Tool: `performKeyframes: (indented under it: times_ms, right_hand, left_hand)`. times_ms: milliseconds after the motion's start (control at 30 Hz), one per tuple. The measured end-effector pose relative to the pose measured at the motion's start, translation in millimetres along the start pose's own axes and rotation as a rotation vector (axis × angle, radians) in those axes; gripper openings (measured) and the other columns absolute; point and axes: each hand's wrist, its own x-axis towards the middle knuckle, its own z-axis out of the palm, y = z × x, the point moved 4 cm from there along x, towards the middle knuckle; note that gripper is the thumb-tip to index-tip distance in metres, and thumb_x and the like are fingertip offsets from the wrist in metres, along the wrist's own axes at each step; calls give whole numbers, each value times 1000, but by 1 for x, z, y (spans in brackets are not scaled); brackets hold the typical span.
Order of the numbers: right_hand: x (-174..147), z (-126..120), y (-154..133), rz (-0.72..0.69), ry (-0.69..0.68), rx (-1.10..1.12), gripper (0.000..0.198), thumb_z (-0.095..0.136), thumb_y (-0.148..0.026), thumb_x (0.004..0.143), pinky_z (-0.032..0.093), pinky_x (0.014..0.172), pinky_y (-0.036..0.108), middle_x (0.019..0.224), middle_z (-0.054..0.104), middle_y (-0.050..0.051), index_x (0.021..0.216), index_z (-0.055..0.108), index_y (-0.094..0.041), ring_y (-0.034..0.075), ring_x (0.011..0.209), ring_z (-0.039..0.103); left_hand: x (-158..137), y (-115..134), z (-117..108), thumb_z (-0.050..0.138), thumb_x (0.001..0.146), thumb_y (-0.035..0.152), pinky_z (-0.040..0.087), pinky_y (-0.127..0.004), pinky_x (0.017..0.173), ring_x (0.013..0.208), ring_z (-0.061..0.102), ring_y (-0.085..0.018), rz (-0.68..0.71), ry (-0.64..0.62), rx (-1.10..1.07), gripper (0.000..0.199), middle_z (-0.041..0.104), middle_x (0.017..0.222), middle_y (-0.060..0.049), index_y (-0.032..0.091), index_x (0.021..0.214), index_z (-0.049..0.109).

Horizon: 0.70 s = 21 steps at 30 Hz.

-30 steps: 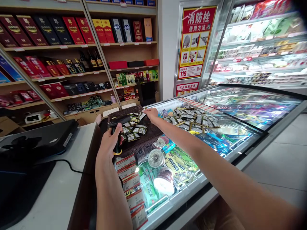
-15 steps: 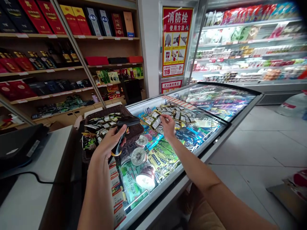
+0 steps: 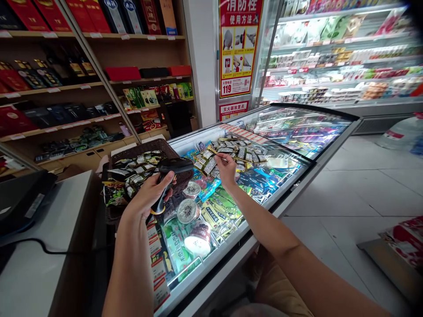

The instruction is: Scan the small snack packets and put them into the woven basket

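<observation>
Nearest me, my left forearm rises from the bottom edge, wrist bent slightly back, and my left hand (image 3: 148, 193) has its fingers (image 3: 167, 179) clenched around the grip of a black barcode scanner (image 3: 172, 174), whose head points right, toward the packets. It hovers over the near end of the chest freezer (image 3: 231, 259), just in front of a dark wicker basket (image 3: 145, 147) filled with small sachets. To my left lies the white worktop (image 3: 42, 273) with a black cable across it.

My right arm stretches long and nearly straight from the lower right, over the glass lid, palm turned down. My right hand (image 3: 226, 169) pinches one small packet (image 3: 209, 165) between thumb and fingertips at the near edge of a spread pile of packets (image 3: 241, 152) lying on the glass.

Beyond stand wooden shelves (image 3: 66, 88) of boxed goods, a red fire-hydrant notice (image 3: 238, 44), and an open chiller (image 3: 337, 57).
</observation>
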Motion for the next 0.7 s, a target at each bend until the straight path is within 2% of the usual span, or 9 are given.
performKeyframes:
  times_ms: [167,267,400,500,600,700]
  right_hand:
    - [3,-4,7,-64,41,-113,31,73,-45,74,53,73,31,84,72,4,90,73,-19,17,75,63]
    - [9,-8,14,-44,50,-176,28,74,-43,72,54,75,33,81,73,3,86,76,-19,18,74,63]
    - [26,-18,20,28,114,-16,32,75,-43,71,56,69,33,76,70,2,91,75,-18,17,71,62]
    - [39,-23,21,-4,144,124,34,75,-44,73,59,78,36,81,71,2,96,72,-18,16,75,65]
    - [45,-21,27,-4,46,156,42,76,-47,74,58,91,40,91,73,4,104,70,-18,18,87,69]
    - [40,-13,36,37,-136,0,51,75,-47,76,56,94,42,99,73,7,117,68,-17,21,96,69]
  left_hand:
    - [0,1,-3,72,63,80,31,-23,39,43,47,-12,-12,-1,37,64,55,58,0,19,79,62]
    - [2,0,-8,73,63,79,33,-23,40,44,47,-10,1,8,6,64,57,62,0,18,80,63]
    - [5,-7,-16,77,62,76,37,-22,42,46,50,-9,2,50,-36,64,61,69,-1,17,82,62]
    - [6,-10,-21,77,62,76,38,-21,43,47,52,-10,-16,68,-55,64,61,65,-1,17,82,61]
    - [4,-11,-26,74,63,78,34,-20,42,46,50,-11,-50,65,-41,64,56,54,1,18,80,59]
    - [-1,-9,-37,73,63,79,32,-19,41,46,48,-11,-55,104,-26,64,55,50,1,19,78,57]
